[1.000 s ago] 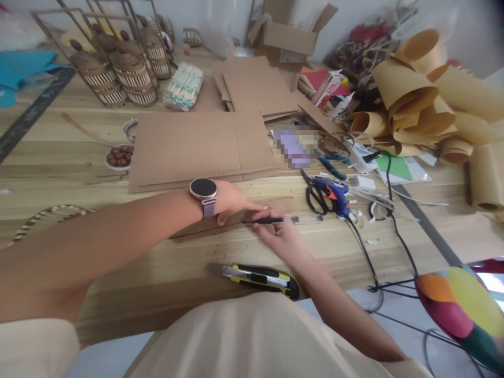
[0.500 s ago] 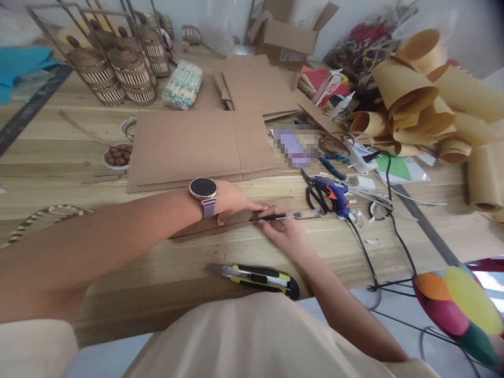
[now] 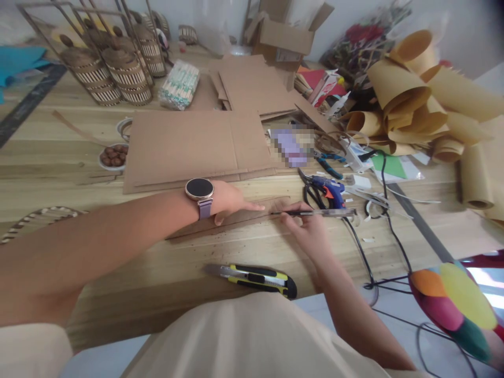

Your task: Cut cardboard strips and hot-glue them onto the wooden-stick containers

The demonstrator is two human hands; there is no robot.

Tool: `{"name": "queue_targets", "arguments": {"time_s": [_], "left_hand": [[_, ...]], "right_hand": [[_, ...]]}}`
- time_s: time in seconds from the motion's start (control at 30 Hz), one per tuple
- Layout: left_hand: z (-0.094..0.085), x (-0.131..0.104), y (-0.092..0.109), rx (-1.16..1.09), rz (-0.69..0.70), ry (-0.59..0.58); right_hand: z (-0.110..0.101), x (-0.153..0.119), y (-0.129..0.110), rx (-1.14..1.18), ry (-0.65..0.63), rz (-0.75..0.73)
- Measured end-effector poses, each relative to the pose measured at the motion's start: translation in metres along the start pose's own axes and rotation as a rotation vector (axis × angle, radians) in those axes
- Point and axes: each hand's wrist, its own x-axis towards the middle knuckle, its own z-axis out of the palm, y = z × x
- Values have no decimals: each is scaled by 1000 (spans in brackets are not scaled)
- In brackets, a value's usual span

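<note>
My left hand (image 3: 232, 201) lies on a narrow brown cardboard strip (image 3: 240, 218), its fingers stretched out to the right and pressing on it. On that wrist is a round-faced watch. A slim pen (image 3: 315, 212) with a dark front and clear barrel is pinched in my right hand (image 3: 305, 226), its tip at the strip's right part. A dark line runs along the strip near its front edge. Closer to my body, a yellow and black utility knife (image 3: 255, 278) lies on the table with its blade out to the left.
Behind my hands lie large cardboard sheets (image 3: 185, 144). To the right are a blue glue gun (image 3: 331, 190), pliers (image 3: 331, 165), cords and rolled brown paper (image 3: 401, 89). A bowl of brown balls (image 3: 113, 156) and bamboo lanterns (image 3: 126, 73) stand at left.
My right hand has slid to the right along the strip with the pen, away from my left fingertips. My left hand stays in place on the cardboard. The view has shifted slightly.
</note>
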Motion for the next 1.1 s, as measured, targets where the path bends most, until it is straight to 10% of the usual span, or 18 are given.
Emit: {"name": "queue_targets", "arguments": {"time_s": [0.33,0.8,1.1], "left_hand": [[1,4,-3,-30,35,33],[5,6,-3,3,36,57],[-1,-3,2,-50,-13,68]], "right_hand": [[43,-3,-24,109,-194,-96],[-28,6,14,-78,82,123],[5,4,-5,-36,-12,41]]}}
